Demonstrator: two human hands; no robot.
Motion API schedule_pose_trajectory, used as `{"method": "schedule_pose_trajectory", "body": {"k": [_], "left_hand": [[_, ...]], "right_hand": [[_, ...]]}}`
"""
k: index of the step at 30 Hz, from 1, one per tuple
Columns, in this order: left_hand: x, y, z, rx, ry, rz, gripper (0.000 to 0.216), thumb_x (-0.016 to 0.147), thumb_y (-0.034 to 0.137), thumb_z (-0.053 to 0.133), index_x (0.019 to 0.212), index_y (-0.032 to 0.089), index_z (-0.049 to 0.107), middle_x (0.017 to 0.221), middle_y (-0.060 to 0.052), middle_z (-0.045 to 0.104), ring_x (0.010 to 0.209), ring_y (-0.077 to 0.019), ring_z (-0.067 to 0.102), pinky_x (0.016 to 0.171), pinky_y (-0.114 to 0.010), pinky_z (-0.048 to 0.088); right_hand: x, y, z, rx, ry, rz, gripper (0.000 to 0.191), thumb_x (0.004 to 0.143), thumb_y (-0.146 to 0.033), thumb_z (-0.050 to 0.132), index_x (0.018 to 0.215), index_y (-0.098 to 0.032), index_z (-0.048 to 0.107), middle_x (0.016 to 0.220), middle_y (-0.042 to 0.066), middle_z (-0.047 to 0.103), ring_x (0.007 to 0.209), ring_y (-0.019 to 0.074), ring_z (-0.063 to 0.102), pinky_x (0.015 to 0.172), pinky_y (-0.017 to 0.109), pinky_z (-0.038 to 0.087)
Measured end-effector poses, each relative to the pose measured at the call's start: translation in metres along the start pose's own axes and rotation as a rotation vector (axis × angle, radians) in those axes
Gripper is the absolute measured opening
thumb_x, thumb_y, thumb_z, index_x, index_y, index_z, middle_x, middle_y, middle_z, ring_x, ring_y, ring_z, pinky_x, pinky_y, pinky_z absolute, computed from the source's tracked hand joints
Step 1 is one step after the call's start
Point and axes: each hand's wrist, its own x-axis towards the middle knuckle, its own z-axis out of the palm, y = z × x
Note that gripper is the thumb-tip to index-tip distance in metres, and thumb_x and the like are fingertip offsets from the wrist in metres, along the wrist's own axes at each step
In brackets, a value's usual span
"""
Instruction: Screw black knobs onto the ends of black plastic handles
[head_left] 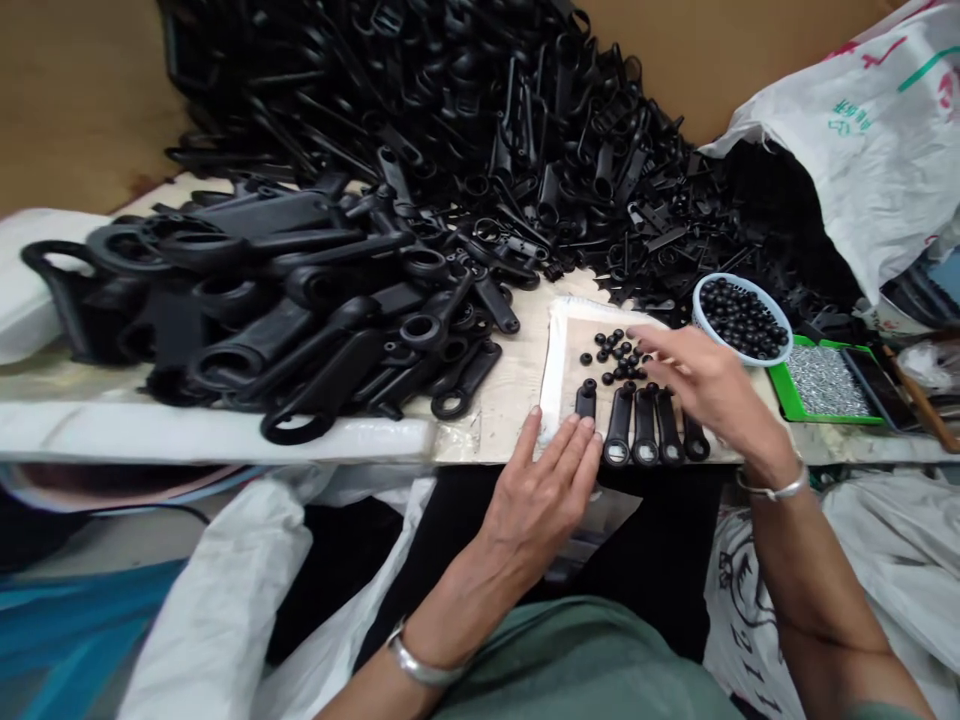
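My left hand (551, 490) lies flat with fingers outstretched, its fingertips over the lower end of a black plastic handle-like part (586, 398). Beside that part stands a row of several similar black parts (645, 425) with ring-shaped near ends and small round knobs at their far ends. Above the row is a loose group of small black balls with holes (616, 352). My right hand (701, 385) hovers over the right side of these balls, thumb and fingers apart, partly covering the rightmost part. I see nothing held in it.
A large heap of black plastic parts (300, 270) covers the table's left and back. At right stand a pale blue basket (701, 325) of black balls and a green tray (787, 400) of small metal pieces. A white sack (847, 150) rises behind.
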Motion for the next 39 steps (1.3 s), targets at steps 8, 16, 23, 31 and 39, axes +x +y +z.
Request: {"method": "schedule_pose_trajectory", "body": {"k": [8,16,23,31,39], "left_hand": [[0.000,0.000,-0.004,-0.004,0.004,0.000,0.027,0.097,0.011,0.049,0.119,0.006,0.063,0.125,-0.020,0.067,0.115,-0.0300,0.066,0.118,-0.061,0.027],[0.008,-0.004,-0.011,-0.034,0.033,0.158,0.030,0.099,0.014,0.045,0.123,0.009,0.062,0.129,-0.018,0.064,0.116,-0.0276,0.065,0.124,-0.055,0.012],[0.025,0.017,-0.006,-0.152,0.042,0.213,0.027,0.099,0.012,0.046,0.121,0.011,0.061,0.130,-0.012,0.065,0.128,-0.0250,0.057,0.124,-0.053,0.019],[0.021,0.008,-0.017,-0.298,0.040,0.136,0.041,0.093,0.007,0.051,0.133,0.017,0.056,0.132,-0.009,0.064,0.133,-0.0242,0.052,0.119,-0.048,0.037],[0.022,0.015,-0.028,-0.608,0.037,-0.121,0.035,0.093,0.018,0.056,0.127,0.025,0.063,0.127,-0.004,0.068,0.113,-0.0223,0.068,0.104,-0.037,0.055]], "right_hand": [[-0.098,0.083,-0.058,-0.029,0.351,0.646,0.027,0.087,-0.038,0.061,0.097,-0.019,0.077,0.088,0.008,0.076,0.073,0.0226,0.069,0.072,0.037,0.055],[-0.185,0.108,-0.074,-0.115,0.466,0.941,0.037,0.085,-0.046,0.057,0.094,-0.014,0.075,0.074,0.009,0.073,0.061,0.0227,0.066,0.062,0.035,0.054],[-0.156,0.140,-0.058,-0.302,0.053,0.747,0.030,0.088,-0.029,0.061,0.113,-0.016,0.073,0.112,0.014,0.073,0.102,0.0263,0.069,0.093,0.037,0.050],[-0.131,0.154,-0.043,-0.355,-0.099,0.760,0.018,0.089,-0.021,0.061,0.095,-0.018,0.077,0.093,0.011,0.076,0.090,0.0222,0.069,0.082,0.030,0.049],[-0.134,0.138,-0.041,-0.482,0.012,0.865,0.027,0.095,-0.030,0.052,0.101,-0.020,0.077,0.095,0.015,0.074,0.086,0.0261,0.069,0.075,0.033,0.049]]}}
